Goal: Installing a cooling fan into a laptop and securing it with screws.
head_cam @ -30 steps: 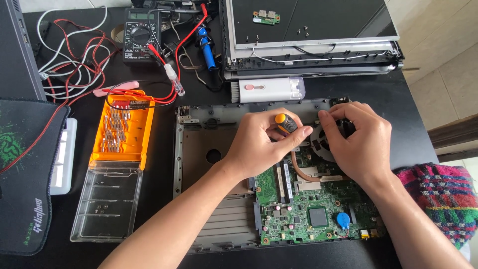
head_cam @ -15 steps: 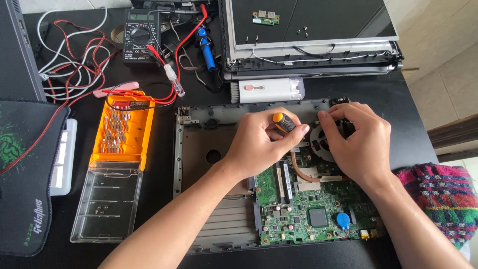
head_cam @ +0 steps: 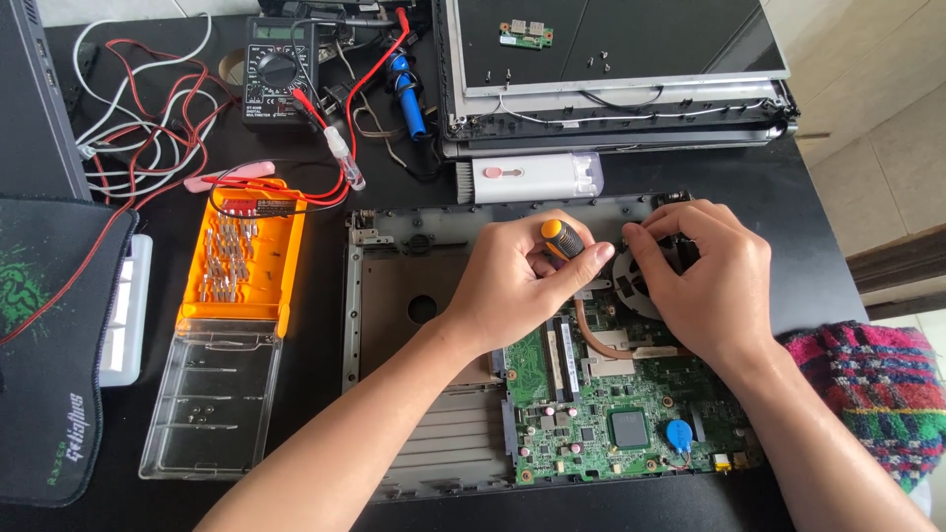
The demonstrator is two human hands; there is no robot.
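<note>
My left hand [head_cam: 517, 286] is curled around a screwdriver [head_cam: 564, 239] with an orange and black handle, fingers wrapped tight so only the handle's top shows above my knuckles; its tip is hidden under my palm. My right hand [head_cam: 714, 281] rests just beside it, fingers bent down and pressing on the cooling fan [head_cam: 636, 286], fingertips at the fan's upper edge near the back corner of the laptop base [head_cam: 394, 296]. Whether those fingers pinch anything I cannot tell. Both hands sit over the upper part of the opened base, which lies flat on the black bench [head_cam: 818, 197]. Below my hands the green motherboard [head_cam: 611, 414] fills the right half of the base, with a copper heat pipe [head_cam: 601, 340] curving from the fan. Left of the base lies an orange bit holder [head_cam: 241, 266] with its clear lid [head_cam: 202, 399] folded open towards me. Behind the base lies a white brush tool [head_cam: 527, 179], then the detached screen panel [head_cam: 611, 69]. A black multimeter [head_cam: 279, 74] with red leads sits at the back left, and a colourful woven cloth [head_cam: 872, 389] lies at my right.
</note>
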